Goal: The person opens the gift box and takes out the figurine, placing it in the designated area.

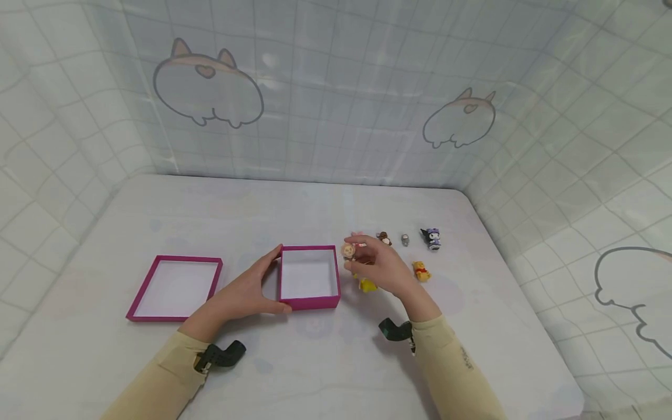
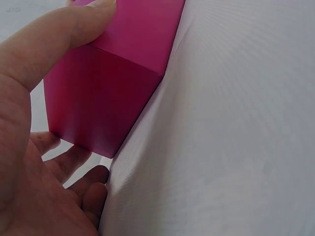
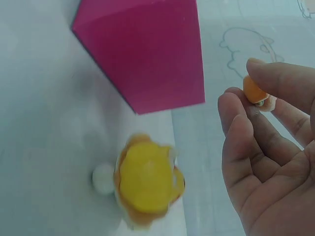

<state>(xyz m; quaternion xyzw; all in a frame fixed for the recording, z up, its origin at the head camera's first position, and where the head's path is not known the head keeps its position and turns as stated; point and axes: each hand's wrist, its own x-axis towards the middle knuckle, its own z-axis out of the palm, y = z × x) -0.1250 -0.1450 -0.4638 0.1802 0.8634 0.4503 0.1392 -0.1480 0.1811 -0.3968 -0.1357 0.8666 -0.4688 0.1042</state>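
Observation:
An open magenta box (image 1: 308,304) with a white inside stands mid-table. My left hand (image 1: 242,296) grips its left side, thumb on the front wall and fingers round the far corner; the left wrist view shows this wall (image 2: 98,98) close up. Just right of the box, my right hand (image 1: 385,268) pinches a small tan and orange figurine (image 1: 349,251) between thumb and fingertips, raised above the table in the right wrist view. Below that hand is a yellow figurine (image 1: 368,286). A pink figurine (image 1: 358,235) shows partly behind the fingers.
To the left lies a shallow magenta-rimmed lid (image 1: 189,258), white inside. On the right are a brown figurine (image 1: 384,238), a tiny grey one (image 1: 405,239), a black-and-white one (image 1: 433,238) and a yellow bear in red (image 1: 420,271). Tile-patterned curtains (image 1: 341,99) surround the table.

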